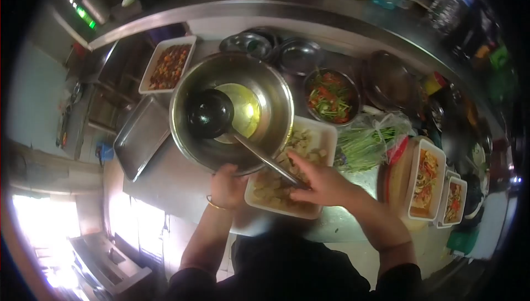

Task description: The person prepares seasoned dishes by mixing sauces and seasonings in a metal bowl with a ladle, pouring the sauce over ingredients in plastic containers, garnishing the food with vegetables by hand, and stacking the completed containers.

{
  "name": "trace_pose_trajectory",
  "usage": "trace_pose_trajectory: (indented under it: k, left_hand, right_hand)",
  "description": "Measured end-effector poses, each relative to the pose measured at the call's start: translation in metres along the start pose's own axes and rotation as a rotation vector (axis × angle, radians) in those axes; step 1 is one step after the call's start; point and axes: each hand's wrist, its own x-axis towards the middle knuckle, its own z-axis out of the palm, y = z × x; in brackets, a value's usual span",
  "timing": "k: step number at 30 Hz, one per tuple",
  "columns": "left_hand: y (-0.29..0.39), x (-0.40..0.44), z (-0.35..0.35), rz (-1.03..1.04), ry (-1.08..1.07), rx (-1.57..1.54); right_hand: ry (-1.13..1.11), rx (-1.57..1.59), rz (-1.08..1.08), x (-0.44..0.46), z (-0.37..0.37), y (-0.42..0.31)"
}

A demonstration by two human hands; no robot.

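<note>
the ladle (210, 114) rests in the metal bowl (272, 88) with yellow liquid (243, 102); fingers of the right hand (326, 185) clamp its handle end, the left hand's (226, 188) the bowl's near rim. both look stiff, probably slippery if oily: best held there.

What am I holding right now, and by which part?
Your right hand holds the ladle near the end of its handle. Your left hand is at the near rim of the metal bowl, its grip partly hidden.
</note>
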Motion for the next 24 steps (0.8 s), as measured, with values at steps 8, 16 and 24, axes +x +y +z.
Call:
trace_pose_trajectory:
  k: [8,16,24]
  left_hand:
    - [-0.018,-0.037,0.109,-0.41,-0.249,-0.233]
    - [-0.087,-0.028,0.135,-0.327,-0.087,-0.137]
    - [-0.124,-0.001,0.183,-0.384,-0.233,-0.143]
  right_hand:
    - [0.379,0.644,-0.171,-0.085,0.006,0.077]
    - [0.985,0.118,0.242,-0.138,-0.139,0.222]
    - [0.793,-0.531,0.494,-0.133,-0.226,0.295]
